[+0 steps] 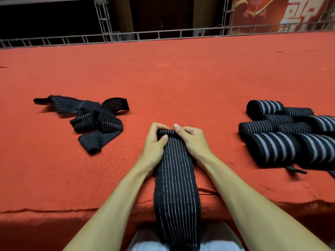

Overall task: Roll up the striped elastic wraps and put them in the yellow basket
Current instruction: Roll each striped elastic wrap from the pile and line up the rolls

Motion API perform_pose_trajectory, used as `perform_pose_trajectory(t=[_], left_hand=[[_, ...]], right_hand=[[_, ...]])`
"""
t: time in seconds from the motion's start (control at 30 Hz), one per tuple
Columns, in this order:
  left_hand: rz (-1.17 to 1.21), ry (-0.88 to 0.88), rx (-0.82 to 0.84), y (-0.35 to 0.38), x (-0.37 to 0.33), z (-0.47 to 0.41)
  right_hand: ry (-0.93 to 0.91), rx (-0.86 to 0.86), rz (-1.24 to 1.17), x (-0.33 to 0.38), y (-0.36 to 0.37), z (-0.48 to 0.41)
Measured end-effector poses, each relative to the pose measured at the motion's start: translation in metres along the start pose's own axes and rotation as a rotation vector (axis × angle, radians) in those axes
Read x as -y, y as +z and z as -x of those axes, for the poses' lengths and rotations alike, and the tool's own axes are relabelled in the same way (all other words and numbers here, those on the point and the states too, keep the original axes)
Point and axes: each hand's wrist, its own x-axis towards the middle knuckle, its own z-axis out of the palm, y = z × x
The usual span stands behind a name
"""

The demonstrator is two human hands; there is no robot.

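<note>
A long black elastic wrap with thin white stripes (176, 178) lies flat on the red felt table (163, 84) and hangs over the near edge onto my lap. Its far end is turned over into a small roll. My left hand (155, 142) pinches the roll's left side, thumb on top. My right hand (190, 138) pinches its right side. A loose tangle of unrolled striped wraps (94, 120) lies to the left. Several rolled wraps (286, 134) are piled at the right. No yellow basket is in view.
The table's near edge (54, 211) runs across the bottom, with a ripple in the felt beside my right forearm. A metal truss rail (163, 35) borders the far edge. A red banner (282, 13) hangs at the back right.
</note>
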Motion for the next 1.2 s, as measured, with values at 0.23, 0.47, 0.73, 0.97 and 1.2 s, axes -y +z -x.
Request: perform_pose_trajectory(t=[0.23,0.47,0.73,0.97,1.2], left_hand=[[0.041,-0.065,0.034,0.005,-0.002,0.002],[-0.071,-0.09,-0.106,0.005,-0.002,-0.002],[-0.02,-0.072,-0.013,0.003,0.0,-0.001],[0.081,-0.019,-0.006,0.0,0.002,0.002],[0.122,0.051,-0.014,0.0,0.002,0.005]], right_hand=[[-0.114,-0.002,-0.151,-0.008,-0.008,0.003],[-0.101,0.012,-0.276,-0.009,-0.014,0.006],[-0.208,0.018,-0.243,-0.007,-0.012,0.007],[-0.123,0.032,-0.284,-0.005,-0.011,0.006],[-0.023,0.044,-0.257,-0.002,-0.007,0.008]])
